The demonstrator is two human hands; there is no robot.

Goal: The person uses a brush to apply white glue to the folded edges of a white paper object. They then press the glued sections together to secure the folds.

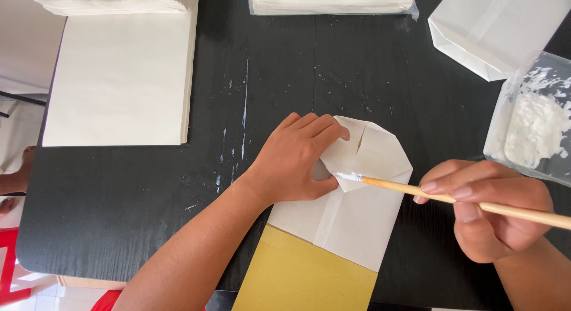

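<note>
Left hand (294, 159) fingers press the bag (351, 192) folds flat, right hand (485, 213) fingers pinching the brush (416, 191); glue could smear past the flap if pressure slips.

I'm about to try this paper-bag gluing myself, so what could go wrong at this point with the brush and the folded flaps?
1. The left hand pins the folded flaps of the paper bag right beside the brush tip; glue may smear onto the fingers.
2. If that hand lifts, the flaps may spring open before sticking.
3. The black table already carries white streaks; stray glue could mark the bag or the stack of paper sheets. The right hand works close to the glue container and could knock it.
</note>
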